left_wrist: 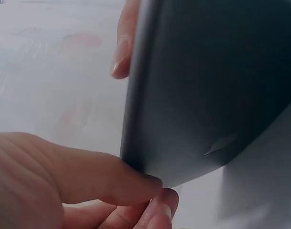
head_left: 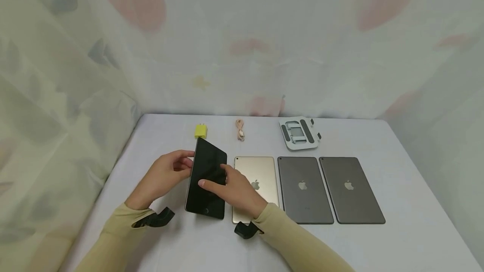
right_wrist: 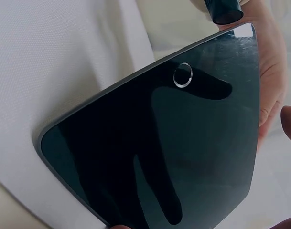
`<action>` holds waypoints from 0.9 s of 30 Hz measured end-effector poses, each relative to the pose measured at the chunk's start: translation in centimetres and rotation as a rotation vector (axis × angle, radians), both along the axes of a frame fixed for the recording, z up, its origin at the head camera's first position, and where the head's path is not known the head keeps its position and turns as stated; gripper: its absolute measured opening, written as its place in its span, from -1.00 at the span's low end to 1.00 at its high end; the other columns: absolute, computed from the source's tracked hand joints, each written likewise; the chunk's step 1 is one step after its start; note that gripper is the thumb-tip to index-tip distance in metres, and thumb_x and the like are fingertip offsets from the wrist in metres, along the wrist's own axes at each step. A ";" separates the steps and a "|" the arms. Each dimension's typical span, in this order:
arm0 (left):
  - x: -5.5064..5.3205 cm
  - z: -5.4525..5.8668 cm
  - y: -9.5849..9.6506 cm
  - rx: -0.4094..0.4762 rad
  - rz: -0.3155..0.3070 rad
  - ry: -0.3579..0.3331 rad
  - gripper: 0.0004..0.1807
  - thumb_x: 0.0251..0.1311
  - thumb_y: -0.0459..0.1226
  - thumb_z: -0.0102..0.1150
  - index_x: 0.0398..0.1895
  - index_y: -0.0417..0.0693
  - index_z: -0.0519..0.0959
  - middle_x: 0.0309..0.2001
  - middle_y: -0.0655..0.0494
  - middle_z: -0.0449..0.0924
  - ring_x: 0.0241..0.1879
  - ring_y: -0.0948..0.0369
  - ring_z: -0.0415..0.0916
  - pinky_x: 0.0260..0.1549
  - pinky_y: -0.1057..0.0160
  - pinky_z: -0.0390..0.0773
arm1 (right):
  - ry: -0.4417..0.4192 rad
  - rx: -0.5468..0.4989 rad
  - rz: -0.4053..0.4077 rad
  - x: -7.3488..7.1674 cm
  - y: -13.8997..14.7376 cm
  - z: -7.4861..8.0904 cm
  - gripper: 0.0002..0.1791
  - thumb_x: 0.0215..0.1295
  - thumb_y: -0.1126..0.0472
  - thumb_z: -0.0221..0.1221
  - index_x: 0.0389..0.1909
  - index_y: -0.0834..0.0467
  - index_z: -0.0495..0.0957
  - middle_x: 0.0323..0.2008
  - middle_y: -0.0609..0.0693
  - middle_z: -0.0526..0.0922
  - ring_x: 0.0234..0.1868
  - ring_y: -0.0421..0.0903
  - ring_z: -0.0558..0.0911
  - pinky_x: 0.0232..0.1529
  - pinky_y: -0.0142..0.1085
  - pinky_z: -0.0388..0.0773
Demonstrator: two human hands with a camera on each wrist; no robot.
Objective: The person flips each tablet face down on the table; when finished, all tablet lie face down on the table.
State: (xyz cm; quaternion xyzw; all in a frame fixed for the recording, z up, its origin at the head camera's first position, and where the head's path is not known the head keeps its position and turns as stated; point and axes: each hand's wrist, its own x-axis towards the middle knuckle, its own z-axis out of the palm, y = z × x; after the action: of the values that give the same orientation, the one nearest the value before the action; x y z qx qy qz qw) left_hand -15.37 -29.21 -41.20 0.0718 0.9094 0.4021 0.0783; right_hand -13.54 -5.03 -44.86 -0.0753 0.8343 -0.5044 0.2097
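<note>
A dark tablet (head_left: 207, 179) stands tilted, its black screen facing my right hand. My left hand (head_left: 162, 175) pinches its left edge; in the left wrist view, the thumb (left_wrist: 121, 179) lies against the edge near a corner of the grey back. My right hand (head_left: 242, 190) is at the screen side with thumb and index finger spread. In the right wrist view, a fingertip (right_wrist: 120, 226) meets the tablet's edge, and the screen (right_wrist: 207, 133) reflects the hand. A gold tablet (head_left: 254, 167) lies face down beside it, partly under my right hand.
Two grey tablets lie face down to the right, one in the middle (head_left: 304, 198) and one outermost (head_left: 355, 200). Farther back are a yellow charger plug (head_left: 201, 131), a coiled pink cable (head_left: 240, 130) and a folded white stand (head_left: 300, 133). Fabric hangs behind the white table (head_left: 408, 196).
</note>
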 end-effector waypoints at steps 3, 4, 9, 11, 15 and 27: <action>0.1 0.1 0.3 0.025 0.000 -0.004 -0.45 0.39 -0.35 0.31 0.44 -0.12 0.57 -0.02 0.02 0.76 -0.06 0.17 0.72 -0.11 0.36 0.68 | 0.000 -0.003 0.000 0.1 0.1 0.2 0.18 0.27 -0.55 0.25 0.66 0.18 0.24 0.53 0.18 0.49 0.42 0.19 0.62 0.37 0.15 0.61; 0.1 0.1 0.4 0.035 0.000 -0.007 -0.45 0.39 -0.34 0.32 0.45 -0.11 0.56 -0.02 0.01 0.76 -0.06 0.17 0.72 -0.11 0.37 0.68 | 0.000 -0.003 0.000 0.1 0.2 0.3 0.18 0.27 -0.55 0.25 0.66 0.18 0.25 0.53 0.18 0.49 0.42 0.20 0.61 0.37 0.15 0.61; 0.3 0.2 0.8 0.084 0.006 -0.031 -0.44 0.43 -0.26 0.35 0.47 -0.07 0.55 0.02 0.00 0.73 -0.04 0.16 0.73 -0.06 0.30 0.68 | -0.007 -0.002 -0.003 0.2 0.3 0.4 0.18 0.26 -0.54 0.26 0.65 0.19 0.25 0.52 0.19 0.50 0.42 0.19 0.61 0.38 0.15 0.60; 0.5 0.2 0.8 0.103 0.010 -0.045 -0.43 0.44 -0.23 0.35 0.48 -0.02 0.55 0.04 0.00 0.71 -0.03 0.17 0.74 -0.02 0.24 0.67 | -0.006 -0.001 -0.002 0.2 0.2 0.4 0.18 0.26 -0.54 0.26 0.65 0.19 0.26 0.52 0.18 0.51 0.41 0.18 0.62 0.37 0.14 0.60; 0.6 0.4 0.9 0.140 0.016 -0.076 -0.44 0.47 -0.19 0.31 0.51 0.05 0.53 0.08 0.00 0.69 -0.01 0.19 0.77 0.03 0.16 0.66 | 0.007 -0.001 0.006 0.1 0.1 0.4 0.18 0.25 -0.54 0.27 0.64 0.20 0.26 0.50 0.18 0.52 0.39 0.16 0.63 0.36 0.12 0.61; 0.9 0.6 1.1 0.322 0.007 -0.127 -0.47 0.58 -0.22 0.18 0.54 -0.15 0.47 0.11 -0.24 0.58 0.02 0.00 0.80 -0.06 0.18 0.82 | 0.002 -0.022 0.020 0.1 -0.2 0.2 0.19 0.24 -0.52 0.29 0.64 0.21 0.27 0.47 0.19 0.56 0.40 0.12 0.63 0.38 0.11 0.60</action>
State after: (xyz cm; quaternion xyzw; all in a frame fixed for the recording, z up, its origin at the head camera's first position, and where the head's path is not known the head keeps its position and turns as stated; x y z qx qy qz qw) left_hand -14.46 -28.07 -40.60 0.0546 0.8266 0.5468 0.1217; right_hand -13.47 -5.26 -44.61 -0.0865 0.8281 -0.5112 0.2130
